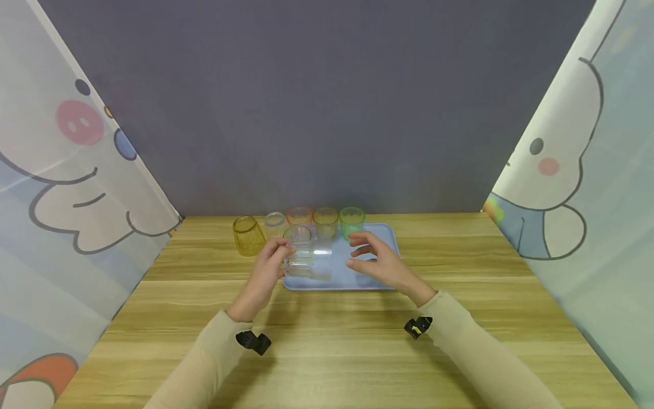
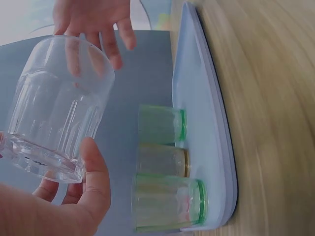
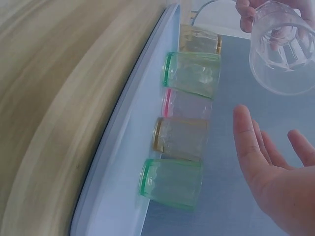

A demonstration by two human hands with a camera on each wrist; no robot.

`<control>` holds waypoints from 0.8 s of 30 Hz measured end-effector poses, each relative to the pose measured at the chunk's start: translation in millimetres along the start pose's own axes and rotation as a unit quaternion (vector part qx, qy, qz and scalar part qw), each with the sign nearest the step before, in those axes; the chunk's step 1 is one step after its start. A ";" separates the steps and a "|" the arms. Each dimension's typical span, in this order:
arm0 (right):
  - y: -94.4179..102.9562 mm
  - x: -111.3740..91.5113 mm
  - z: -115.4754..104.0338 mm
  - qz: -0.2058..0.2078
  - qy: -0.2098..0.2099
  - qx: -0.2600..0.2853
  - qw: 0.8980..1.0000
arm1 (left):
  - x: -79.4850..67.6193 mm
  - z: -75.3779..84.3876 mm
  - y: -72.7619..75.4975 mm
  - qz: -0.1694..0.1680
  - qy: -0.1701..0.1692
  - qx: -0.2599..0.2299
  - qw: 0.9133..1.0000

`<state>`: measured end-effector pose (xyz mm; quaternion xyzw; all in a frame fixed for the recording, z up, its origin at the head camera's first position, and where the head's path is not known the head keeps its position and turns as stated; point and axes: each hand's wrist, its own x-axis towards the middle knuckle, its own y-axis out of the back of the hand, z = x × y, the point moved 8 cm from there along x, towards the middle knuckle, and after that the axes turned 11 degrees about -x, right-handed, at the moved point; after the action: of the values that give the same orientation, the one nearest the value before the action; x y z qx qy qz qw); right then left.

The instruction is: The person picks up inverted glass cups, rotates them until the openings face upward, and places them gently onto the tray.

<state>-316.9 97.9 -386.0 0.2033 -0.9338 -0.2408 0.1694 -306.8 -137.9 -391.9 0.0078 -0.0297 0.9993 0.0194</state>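
Observation:
My left hand (image 1: pixel 264 274) grips a clear ribbed glass (image 1: pixel 313 259) near its base, thumb on one side and fingers on the other. Tipped on its side above the tray, the glass has its mouth facing right. Across from that mouth, my right hand (image 1: pixel 384 264) is held with fingers spread and slightly bent, holding nothing. In the right wrist view a gap separates its fingertips from the glass. Beneath both hands lies a pale blue tray (image 1: pixel 347 277). A green-tinted glass (image 2: pixel 167 202) on the tray is partly covered by the held glass in the head view.
Along the tray's back stand a pink-rimmed glass (image 3: pixel 189 104), an amber-tinted glass (image 1: pixel 325 225) and a green glass (image 1: pixel 352 222). A small clear glass (image 1: pixel 275 225) is at the back left, with a darker amber glass (image 1: pixel 247 237) on the wooden table (image 1: pixel 327 352) beside it.

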 end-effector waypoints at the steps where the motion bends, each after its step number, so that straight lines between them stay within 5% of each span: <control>1: -0.2 -0.6 -0.4 0.002 0.002 0.004 1.000 | -0.5 -0.7 -1.0 -0.001 0.001 -0.003 1.000; 24: -11.5 -8.0 -9.6 0.003 0.042 0.071 0.997 | -2.6 -14.1 -27.8 -0.009 0.014 -0.070 0.997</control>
<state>-302.5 88.7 -385.8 0.2221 -0.9412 -0.1651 0.1940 -303.4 -109.4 -404.4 -0.0068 -0.0988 0.9946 0.0293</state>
